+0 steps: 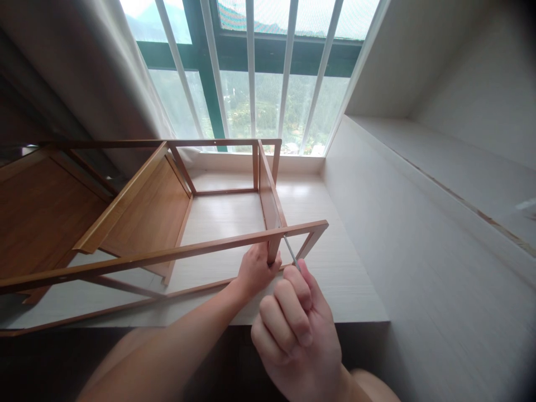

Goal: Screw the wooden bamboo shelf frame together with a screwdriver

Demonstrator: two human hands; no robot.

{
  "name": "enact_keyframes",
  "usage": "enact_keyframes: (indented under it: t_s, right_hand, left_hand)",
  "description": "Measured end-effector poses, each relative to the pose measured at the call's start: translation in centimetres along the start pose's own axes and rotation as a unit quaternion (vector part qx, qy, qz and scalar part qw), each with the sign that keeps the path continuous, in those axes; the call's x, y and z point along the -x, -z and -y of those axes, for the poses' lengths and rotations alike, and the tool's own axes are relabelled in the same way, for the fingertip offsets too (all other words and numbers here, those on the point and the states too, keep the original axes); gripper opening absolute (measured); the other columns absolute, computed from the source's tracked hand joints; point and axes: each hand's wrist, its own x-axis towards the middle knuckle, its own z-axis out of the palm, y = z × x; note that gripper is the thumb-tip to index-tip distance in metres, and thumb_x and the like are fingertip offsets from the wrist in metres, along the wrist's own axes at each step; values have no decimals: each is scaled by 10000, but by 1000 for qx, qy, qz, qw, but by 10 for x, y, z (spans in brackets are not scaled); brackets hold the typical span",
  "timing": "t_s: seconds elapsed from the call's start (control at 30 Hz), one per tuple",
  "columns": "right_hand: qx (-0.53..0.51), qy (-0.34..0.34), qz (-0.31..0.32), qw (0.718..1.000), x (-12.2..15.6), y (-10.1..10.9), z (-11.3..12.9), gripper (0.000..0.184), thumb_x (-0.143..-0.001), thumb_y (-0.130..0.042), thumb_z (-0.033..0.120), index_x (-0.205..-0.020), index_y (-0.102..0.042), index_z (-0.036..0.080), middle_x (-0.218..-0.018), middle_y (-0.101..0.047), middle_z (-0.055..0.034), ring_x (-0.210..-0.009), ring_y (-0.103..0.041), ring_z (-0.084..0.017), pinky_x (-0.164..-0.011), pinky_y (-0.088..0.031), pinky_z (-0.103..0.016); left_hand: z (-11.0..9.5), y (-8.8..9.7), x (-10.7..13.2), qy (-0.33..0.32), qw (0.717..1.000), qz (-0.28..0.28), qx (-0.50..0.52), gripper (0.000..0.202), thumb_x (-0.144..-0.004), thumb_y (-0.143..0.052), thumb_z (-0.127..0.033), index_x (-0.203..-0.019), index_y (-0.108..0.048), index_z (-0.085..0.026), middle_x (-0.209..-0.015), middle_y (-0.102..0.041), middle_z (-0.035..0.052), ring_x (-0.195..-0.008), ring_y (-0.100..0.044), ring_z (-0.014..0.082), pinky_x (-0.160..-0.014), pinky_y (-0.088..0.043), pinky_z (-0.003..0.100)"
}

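A brown wooden shelf frame (201, 243) lies on its side across a pale ledge, its shelf boards standing on edge. My left hand (258, 269) reaches under the near rail and grips the lower end of the rightmost shelf board (271, 195). In my closed right hand (295, 321) is a thin metal rod (291, 249), perhaps a hex key or screwdriver shaft; the fist hides its other end. The rod's tip meets the near rail where that board joins it.
Behind the frame is a window with white vertical bars (250, 67). A grey curtain (109, 61) hangs at left. A pale panel wall (402, 234) with a recessed shelf rises at right. The pale ledge (343, 279) ends at a front edge near my arms.
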Motion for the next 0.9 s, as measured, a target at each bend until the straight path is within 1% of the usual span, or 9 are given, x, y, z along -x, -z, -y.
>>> enact_keyframes:
  t_s: [0.1,0.17,0.27,0.33,0.4,0.53,0.67,0.73,0.9]
  right_hand:
    - [60,2,-17,998,0,1,3,483,-962,-361,482,-573,-241,220,-399,-261,78,-338,-192,-93,-339,-214,-209]
    - [129,32,-35,991,-3,4,5,487,-950,-398,477,-561,-269,214,-411,-305,66,-375,-226,-89,-395,-232,-226]
    - [245,86,-62,964,-8,9,10,497,-936,-450,465,-538,-302,207,-405,-348,51,-412,-268,-90,-458,-235,-251]
    - [298,95,-77,947,-10,12,12,497,-938,-451,460,-534,-308,209,-395,-352,51,-411,-275,-91,-473,-230,-263]
    - [322,91,-86,938,-10,14,13,496,-943,-433,463,-534,-307,212,-386,-346,55,-400,-268,-90,-477,-225,-270]
    - [337,93,-92,932,-10,15,11,497,-942,-422,468,-530,-304,215,-381,-351,56,-392,-258,-88,-476,-226,-272]
    - [364,98,-108,920,-10,16,11,501,-939,-417,477,-529,-300,214,-382,-348,55,-393,-261,-86,-478,-238,-266]
    - [386,101,-118,909,-10,17,12,504,-937,-422,471,-523,-298,212,-378,-337,57,-391,-255,-83,-478,-245,-264]
    - [445,109,-150,876,-9,16,15,512,-938,-427,446,-500,-305,210,-377,-298,60,-386,-232,-80,-452,-215,-264]
  left_hand:
    - [0,0,-1,-6,999,21,-43,50,-840,-490,-302,-813,-481,-260,-740,-553,33,-699,-537,206,-659,-450,359]
    - [1,-1,-2,-3,999,22,-46,53,-841,-488,-297,-825,-492,-247,-759,-565,39,-712,-546,205,-672,-455,357]
    - [5,-3,-2,-5,999,11,-33,93,-845,-479,-302,-872,-511,-219,-832,-595,56,-776,-573,205,-728,-475,359]
    - [8,-5,-1,-13,999,8,-29,128,-853,-468,-310,-904,-517,-203,-873,-606,69,-818,-583,207,-768,-483,365]
    - [9,-5,-1,-19,999,10,-35,142,-863,-461,-316,-918,-518,-197,-887,-609,74,-834,-587,206,-784,-488,369]
    - [11,-6,0,-25,998,8,-50,115,-871,-467,-312,-915,-513,-216,-888,-614,62,-828,-588,200,-781,-500,363]
    - [13,-7,0,-29,998,7,-59,133,-878,-461,-332,-922,-516,-219,-888,-621,69,-836,-595,212,-780,-510,377]
    - [15,-8,0,-32,997,6,-64,147,-879,-459,-341,-926,-516,-214,-893,-621,74,-843,-596,220,-783,-512,386]
    - [15,-8,1,-32,997,3,-68,136,-875,-460,-330,-882,-502,-200,-881,-612,76,-836,-588,227,-797,-504,409]
